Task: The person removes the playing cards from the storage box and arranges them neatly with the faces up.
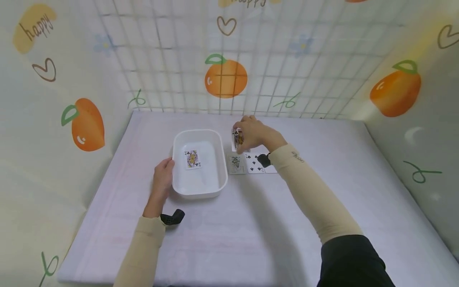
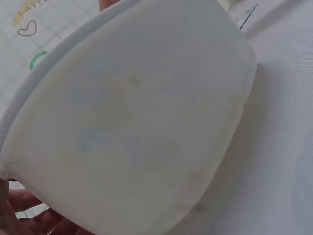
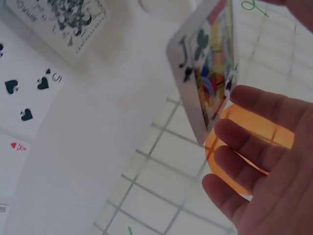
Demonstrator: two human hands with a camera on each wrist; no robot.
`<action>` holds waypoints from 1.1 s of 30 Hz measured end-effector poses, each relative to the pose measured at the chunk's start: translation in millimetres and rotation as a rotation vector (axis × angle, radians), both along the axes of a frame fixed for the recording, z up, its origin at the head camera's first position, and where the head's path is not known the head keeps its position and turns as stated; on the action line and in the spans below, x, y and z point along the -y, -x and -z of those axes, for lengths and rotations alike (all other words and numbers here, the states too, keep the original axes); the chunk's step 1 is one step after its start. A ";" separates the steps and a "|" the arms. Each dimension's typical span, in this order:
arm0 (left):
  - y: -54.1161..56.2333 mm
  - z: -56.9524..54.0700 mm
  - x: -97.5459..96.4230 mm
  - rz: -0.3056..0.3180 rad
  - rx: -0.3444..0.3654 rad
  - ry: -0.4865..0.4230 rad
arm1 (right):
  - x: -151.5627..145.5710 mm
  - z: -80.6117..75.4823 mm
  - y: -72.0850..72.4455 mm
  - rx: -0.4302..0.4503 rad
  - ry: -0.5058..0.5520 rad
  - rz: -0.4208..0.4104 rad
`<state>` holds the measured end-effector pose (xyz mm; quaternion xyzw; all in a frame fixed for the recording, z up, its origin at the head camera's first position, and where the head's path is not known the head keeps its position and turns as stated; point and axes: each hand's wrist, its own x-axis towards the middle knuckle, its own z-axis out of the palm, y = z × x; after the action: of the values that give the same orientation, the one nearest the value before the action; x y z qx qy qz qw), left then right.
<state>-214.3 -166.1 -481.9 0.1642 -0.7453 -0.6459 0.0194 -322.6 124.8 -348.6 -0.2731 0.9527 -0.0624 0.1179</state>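
My left hand (image 1: 163, 175) grips the left side of a white plastic tub (image 1: 199, 195), its fingers at the rim. Inside the tub a playing card (image 1: 193, 159) with a court figure lies face up. To the right of the tub, my right hand (image 1: 254, 133) pinches a jack of clubs (image 3: 210, 73) that stands upright above the table, its face turned toward the tub side in the right wrist view. Below that hand lie a joker card (image 1: 237, 164) and a spade number card (image 1: 255, 163) side by side. The tub's outer wall (image 2: 146, 112) fills the left wrist view.
A red ace (image 3: 14, 156) lies beside the spade card, partly covered by the right wrist in the head view. The table (image 1: 222, 247) has a pale cloth. Behind it stands a white wire grid (image 1: 168, 79) with a printed sheet.
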 end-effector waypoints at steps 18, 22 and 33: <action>-2.3 -1.0 -3.7 -0.009 0.033 0.004 | -57.9 5.0 -2.8 0.009 -0.018 0.126; -2.5 -2.7 -3.0 -0.010 0.027 0.009 | -70.1 7.4 -2.8 -0.005 -0.026 0.131; -1.8 1.6 -2.1 -0.015 0.022 0.020 | -112.2 19.4 -6.4 -0.001 -0.044 0.170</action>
<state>-212.5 -164.0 -483.5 0.1766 -0.7507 -0.6364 0.0179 -316.2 237.0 -368.0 -0.1887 0.9736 -0.0512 0.1174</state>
